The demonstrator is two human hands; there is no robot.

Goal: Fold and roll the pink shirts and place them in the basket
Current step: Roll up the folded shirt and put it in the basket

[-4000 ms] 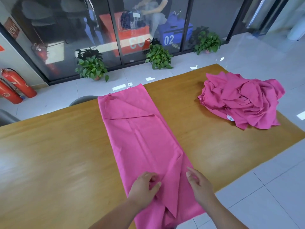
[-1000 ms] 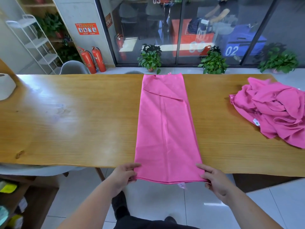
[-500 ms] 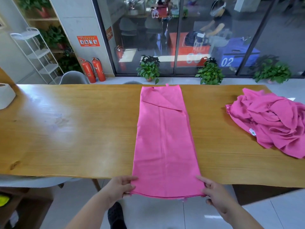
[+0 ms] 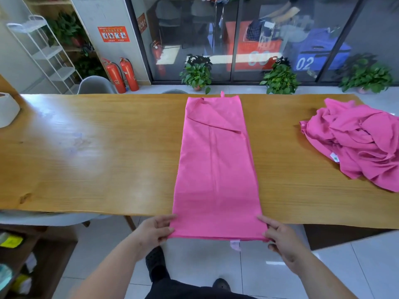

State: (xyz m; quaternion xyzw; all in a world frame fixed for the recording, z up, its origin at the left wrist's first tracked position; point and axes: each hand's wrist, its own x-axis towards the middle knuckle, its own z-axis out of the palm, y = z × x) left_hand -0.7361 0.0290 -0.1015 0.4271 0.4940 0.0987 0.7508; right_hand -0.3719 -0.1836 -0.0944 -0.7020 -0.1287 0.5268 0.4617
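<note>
A pink shirt [image 4: 216,165], folded into a long narrow strip, lies across the wooden table [image 4: 97,152] from its far edge to beyond its near edge. My left hand [image 4: 154,230] pinches the strip's near left corner. My right hand [image 4: 280,240] pinches the near right corner. Both corners hang just off the table's front edge, and a small pale tag dangles below the hem. A heap of more pink shirts [image 4: 358,141] lies crumpled at the table's right end. No basket is in view.
A white object [image 4: 7,110] stands at the table's far left end. A grey chair [image 4: 95,85] and a white shelf rack [image 4: 43,55] are behind the table, with fire extinguishers [image 4: 122,74] and potted plants [image 4: 197,72] along the glass wall. Low shelving [image 4: 19,255] sits at my left.
Four seconds ago my hands were smoothing the strip's near end on the table. Since then I stepped back and gripped both near corners, drawing the hem toward me off the table edge.
</note>
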